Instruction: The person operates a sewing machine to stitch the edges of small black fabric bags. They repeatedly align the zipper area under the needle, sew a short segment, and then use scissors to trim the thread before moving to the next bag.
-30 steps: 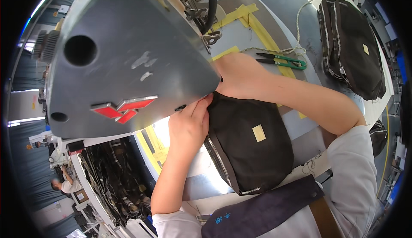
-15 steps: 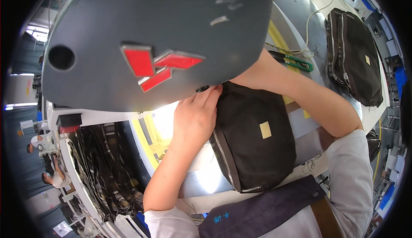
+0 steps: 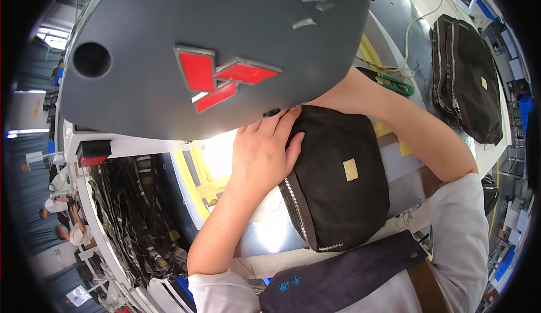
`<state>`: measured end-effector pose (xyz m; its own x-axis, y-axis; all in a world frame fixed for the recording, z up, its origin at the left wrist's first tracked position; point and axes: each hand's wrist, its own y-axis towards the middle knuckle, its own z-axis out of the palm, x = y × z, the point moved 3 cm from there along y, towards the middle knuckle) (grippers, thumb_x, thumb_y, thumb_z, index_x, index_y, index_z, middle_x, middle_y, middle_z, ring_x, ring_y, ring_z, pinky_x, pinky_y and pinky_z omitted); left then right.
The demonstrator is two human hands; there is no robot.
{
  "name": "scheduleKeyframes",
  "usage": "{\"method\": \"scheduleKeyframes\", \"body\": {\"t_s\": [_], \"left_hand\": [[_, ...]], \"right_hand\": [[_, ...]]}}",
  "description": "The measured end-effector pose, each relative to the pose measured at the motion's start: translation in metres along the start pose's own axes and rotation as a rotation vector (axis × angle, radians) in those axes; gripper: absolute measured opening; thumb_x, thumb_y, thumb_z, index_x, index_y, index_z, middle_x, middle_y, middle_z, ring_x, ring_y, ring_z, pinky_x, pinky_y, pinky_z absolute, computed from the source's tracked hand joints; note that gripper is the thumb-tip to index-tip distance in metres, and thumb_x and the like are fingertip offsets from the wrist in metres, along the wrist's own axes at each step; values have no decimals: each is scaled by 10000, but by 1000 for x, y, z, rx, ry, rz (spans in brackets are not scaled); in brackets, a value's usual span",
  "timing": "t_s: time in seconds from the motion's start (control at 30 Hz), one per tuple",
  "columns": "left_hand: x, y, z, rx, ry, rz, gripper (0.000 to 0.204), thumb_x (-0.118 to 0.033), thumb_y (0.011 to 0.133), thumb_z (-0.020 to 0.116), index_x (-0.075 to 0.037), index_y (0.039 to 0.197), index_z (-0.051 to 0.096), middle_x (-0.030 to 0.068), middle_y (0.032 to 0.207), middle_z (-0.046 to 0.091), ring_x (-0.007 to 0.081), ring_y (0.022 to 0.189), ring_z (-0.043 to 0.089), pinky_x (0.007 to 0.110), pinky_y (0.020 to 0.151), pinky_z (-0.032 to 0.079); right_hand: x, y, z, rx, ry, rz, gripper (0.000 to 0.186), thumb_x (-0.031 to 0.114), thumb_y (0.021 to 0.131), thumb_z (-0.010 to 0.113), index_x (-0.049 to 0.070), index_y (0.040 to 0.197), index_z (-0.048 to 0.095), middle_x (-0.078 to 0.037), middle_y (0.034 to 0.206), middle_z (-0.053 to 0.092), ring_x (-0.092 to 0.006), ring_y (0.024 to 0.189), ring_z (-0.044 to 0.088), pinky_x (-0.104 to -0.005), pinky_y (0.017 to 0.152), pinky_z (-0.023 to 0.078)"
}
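Note:
A dark brown fabric bag [image 3: 338,200] with a silver zipper along its left side and a small yellow patch lies in front of me. Its far end passes beneath the big dark grey machine head [image 3: 141,98], which looks like a sewing machine. My left hand [image 3: 262,149] lies at the bag's far left edge, fingers stretched forward and thumb apart, resting on the fabric; the fingertips are close to the machine's lower edge. Beyond the bag's far right corner is my right hand [image 3: 344,93]. Only its wrist side shows; the machine hides its fingers.
Another dark bag [image 3: 468,82] with zippers lies at the right. Green-handled thread snips [image 3: 397,84] and a pale cord [image 3: 407,42] are near the machine. Dark plaid fabric pieces [image 3: 141,217] hang at the left. Yellow tape strips [image 3: 194,183] mark the work surface. People [image 3: 73,234] sit far left.
My left thumb has spread away from the fingers onto the bag. The machine appears shifted slightly right and up in the picture. The bag has hardly moved.

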<state>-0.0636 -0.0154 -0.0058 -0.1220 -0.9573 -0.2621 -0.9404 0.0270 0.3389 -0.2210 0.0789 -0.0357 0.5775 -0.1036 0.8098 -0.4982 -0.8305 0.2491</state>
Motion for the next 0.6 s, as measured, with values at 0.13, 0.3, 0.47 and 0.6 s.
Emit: {"method": "scheduleKeyframes", "body": {"t_s": [0.13,0.3,0.47,0.6], "left_hand": [[1,0,0,9,-6,-11,424,-147,766,712,-73,1175,631,78,1118,601,281,1000,600,392,851,475],[1,-1,-2,8,6,-12,422,-172,774,707,-79,1179,632,77,1141,606,280,988,607,392,858,473],[0,-1,-2,23,23,-20,426,-189,780,705,-84,1187,632,77,1142,609,279,973,610,385,857,473],[1,-1,-1,33,30,-21,424,-195,781,705,-84,1184,634,79,1136,610,277,956,609,384,848,474]], "right_hand": [[9,1,-2,-65,-111,-192,91,137,747,703,64,764,652,-76,844,604,-279,807,598,-393,743,490],[31,-10,-15,-47,-348,-153,54,95,760,664,72,802,638,-69,815,612,-281,839,600,-387,730,492],[35,-19,-10,-25,-431,-248,41,79,765,649,60,796,629,-67,817,606,-273,849,596,-382,730,503],[39,-23,-6,-8,-594,-376,58,87,749,639,51,793,636,-59,842,588,-237,853,587,-357,736,508]]}}
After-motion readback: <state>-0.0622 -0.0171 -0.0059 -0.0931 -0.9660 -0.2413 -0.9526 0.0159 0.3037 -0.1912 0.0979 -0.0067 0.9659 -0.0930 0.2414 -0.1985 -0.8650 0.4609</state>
